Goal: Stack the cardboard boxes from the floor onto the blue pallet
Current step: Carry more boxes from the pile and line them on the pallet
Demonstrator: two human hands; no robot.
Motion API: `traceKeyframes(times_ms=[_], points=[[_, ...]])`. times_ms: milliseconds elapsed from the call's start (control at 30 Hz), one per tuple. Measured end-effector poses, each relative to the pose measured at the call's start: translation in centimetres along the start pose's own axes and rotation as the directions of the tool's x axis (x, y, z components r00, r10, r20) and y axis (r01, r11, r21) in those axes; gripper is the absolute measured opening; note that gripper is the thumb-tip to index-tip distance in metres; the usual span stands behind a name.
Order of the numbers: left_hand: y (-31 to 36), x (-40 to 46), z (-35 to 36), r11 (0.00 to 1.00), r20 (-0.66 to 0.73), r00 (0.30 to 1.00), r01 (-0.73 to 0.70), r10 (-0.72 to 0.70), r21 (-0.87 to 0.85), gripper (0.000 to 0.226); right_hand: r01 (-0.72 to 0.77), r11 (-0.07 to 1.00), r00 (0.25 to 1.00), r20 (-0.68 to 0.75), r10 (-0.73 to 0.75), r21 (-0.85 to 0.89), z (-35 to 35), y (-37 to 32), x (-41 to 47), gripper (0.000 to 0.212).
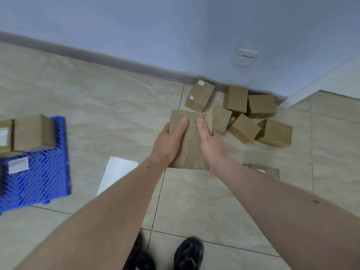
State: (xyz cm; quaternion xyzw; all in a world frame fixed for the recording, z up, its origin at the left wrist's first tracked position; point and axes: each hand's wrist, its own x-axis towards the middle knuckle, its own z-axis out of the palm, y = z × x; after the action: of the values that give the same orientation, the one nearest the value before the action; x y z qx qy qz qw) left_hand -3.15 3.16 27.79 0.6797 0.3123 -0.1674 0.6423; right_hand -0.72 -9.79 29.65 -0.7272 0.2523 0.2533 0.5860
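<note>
I hold a brown cardboard box (191, 145) in front of me above the floor tiles, its taped top facing up. My left hand (168, 142) grips its left side and my right hand (209, 142) its right side, thumbs on top. Several more cardboard boxes (244, 128) lie jumbled on the floor beyond it, near the wall corner. The blue pallet (39, 178) sits at the left edge. Two cardboard boxes (33, 133) stand on its far part, and a small white label lies on its grid.
A white sheet (116, 174) lies on the floor between the pallet and my arms. Another box (266, 171) is partly hidden behind my right forearm. A wall with a socket (245, 57) and a baseboard runs along the back. My dark shoes (188, 254) show at the bottom.
</note>
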Motion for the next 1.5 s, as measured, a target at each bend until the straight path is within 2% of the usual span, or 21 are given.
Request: traceKeyframes(times_ms=[200, 400, 567, 767, 933, 1100, 1167, 1267, 1400, 1500], points=[[-1.5, -3.6, -11.0, 0.998, -0.106, 0.994, -0.011, 0.005, -0.055, 0.057, 0.039, 0.996, 0.995, 0.093, -0.032, -0.080, 10.3, -0.8, -5.1, 0.039], [-5.0, -6.5, -23.6, 0.997, -0.170, 0.985, 0.009, -0.023, -0.079, 0.060, 0.054, 0.990, 0.989, 0.147, -0.035, -0.130, 22.7, 1.2, -10.0, 0.061], [-8.3, -8.2, -33.8, 0.995, -0.228, 0.971, 0.057, -0.073, -0.077, 0.070, 0.034, 0.990, 0.986, 0.169, -0.010, -0.140, 32.7, 3.5, -13.7, 0.056], [-11.7, -8.3, -43.5, 0.987, -0.278, 0.950, 0.120, -0.145, -0.106, 0.058, 0.015, 0.986, 0.980, 0.197, 0.018, -0.167, 42.8, 5.3, -15.5, 0.054], [-13.0, -7.3, -48.9, 0.965, -0.303, 0.917, 0.229, -0.258, -0.128, 0.079, -0.001, 0.971, 0.972, 0.228, 0.058, -0.240, 48.9, 5.8, -14.8, 0.059], [-14.2, -4.7, -54.1, 0.948, -0.349, 0.883, 0.265, -0.313, -0.178, 0.056, -0.003, 0.958, 0.952, 0.294, 0.091, -0.285, 55.1, 5.3, -13.2, 0.059], [-15.2, -3.7, -55.7, 0.949, -0.376, 0.872, 0.270, -0.313, -0.165, 0.056, 0.022, 0.951, 0.944, 0.320, 0.082, -0.309, 57.1, 5.4, -12.6, 0.054], [-16.7, -2.6, -57.5, 0.948, -0.408, 0.856, 0.288, -0.319, -0.137, 0.068, 0.059, 0.936, 0.942, 0.328, 0.062, -0.346, 59.7, 6.1, -11.5, 0.048], [-19.2, -1.2, -60.0, 0.954, -0.450, 0.843, 0.285, -0.294, -0.089, 0.081, -0.009, 0.945, 0.939, 0.321, 0.121, -0.328, 62.9, 8.4, -11.1, 0.049], [-21.6, 0.4, -62.0, 0.946, -0.524, 0.814, 0.322, -0.250, 0.049, 0.095, -0.042, 0.948, 0.950, 0.280, 0.135, -0.314, 65.1, 10.7, -10.9, 0.055]])
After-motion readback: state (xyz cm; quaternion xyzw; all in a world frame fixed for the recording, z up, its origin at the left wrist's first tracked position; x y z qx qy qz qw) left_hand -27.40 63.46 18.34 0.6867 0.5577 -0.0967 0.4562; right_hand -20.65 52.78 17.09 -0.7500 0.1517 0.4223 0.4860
